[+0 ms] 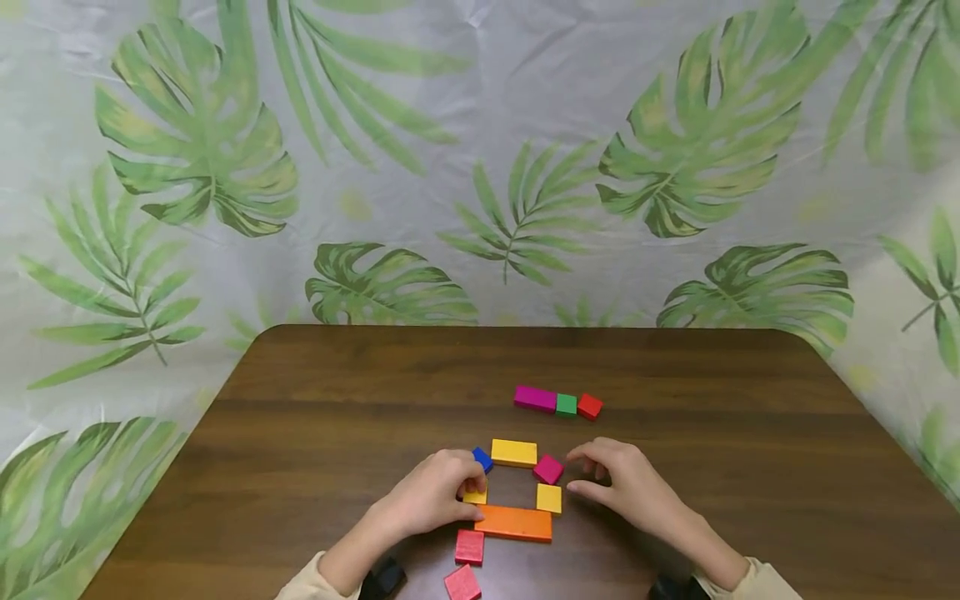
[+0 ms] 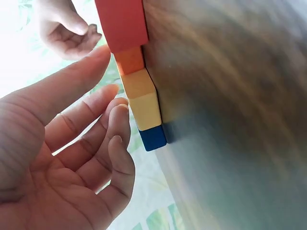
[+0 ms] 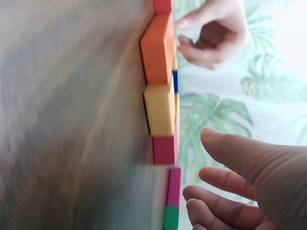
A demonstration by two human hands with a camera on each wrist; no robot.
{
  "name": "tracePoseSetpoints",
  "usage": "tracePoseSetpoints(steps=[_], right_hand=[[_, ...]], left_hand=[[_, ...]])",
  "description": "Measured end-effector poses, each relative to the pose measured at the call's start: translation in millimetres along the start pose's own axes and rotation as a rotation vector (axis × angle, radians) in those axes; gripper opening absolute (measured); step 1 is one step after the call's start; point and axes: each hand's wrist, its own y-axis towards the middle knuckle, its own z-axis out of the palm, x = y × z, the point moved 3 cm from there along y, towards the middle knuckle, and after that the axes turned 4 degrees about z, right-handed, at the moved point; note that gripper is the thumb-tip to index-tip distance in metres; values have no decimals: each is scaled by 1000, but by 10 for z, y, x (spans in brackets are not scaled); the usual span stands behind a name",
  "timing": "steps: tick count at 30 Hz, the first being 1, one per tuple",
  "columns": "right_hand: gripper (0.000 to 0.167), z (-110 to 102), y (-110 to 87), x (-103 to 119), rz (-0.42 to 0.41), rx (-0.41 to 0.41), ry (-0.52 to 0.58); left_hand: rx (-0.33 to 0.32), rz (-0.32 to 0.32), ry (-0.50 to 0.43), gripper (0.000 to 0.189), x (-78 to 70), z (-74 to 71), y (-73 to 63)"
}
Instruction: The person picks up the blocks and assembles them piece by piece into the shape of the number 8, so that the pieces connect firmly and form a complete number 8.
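Observation:
In the head view, toy blocks lie in a ring: a long orange block [image 1: 513,523], a yellow block [image 1: 549,498] at right, a crimson block [image 1: 548,469], a long yellow block [image 1: 514,452] at the far side, a blue block [image 1: 482,460] and a partly hidden yellow block [image 1: 476,495]. Over the ring's left side is my left hand [image 1: 435,492], thumb at the orange block's left end and fingers by the hidden yellow one. The left wrist view shows those fingers loosely bent, with no block between them. Beside the ring's right side, my right hand [image 1: 633,487] holds nothing, thumb and fingers apart.
Two red blocks lie nearer me, one red block [image 1: 469,547] close to the orange one and another red block [image 1: 462,582]. Farther off, a magenta block [image 1: 536,398], a green block [image 1: 566,405] and a red block [image 1: 590,407] form a row on the wooden table [image 1: 337,392].

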Motion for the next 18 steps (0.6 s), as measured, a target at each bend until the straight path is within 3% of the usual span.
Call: tracePoseSetpoints(steps=[11, 18], right_hand=[[22, -82, 111, -247, 81, -20, -59], [27, -179, 346, -456, 140, -88, -137]], left_hand=[[-1, -34, 4, 23, -9, 26, 7], [-5, -39, 23, 23, -2, 16, -4]])
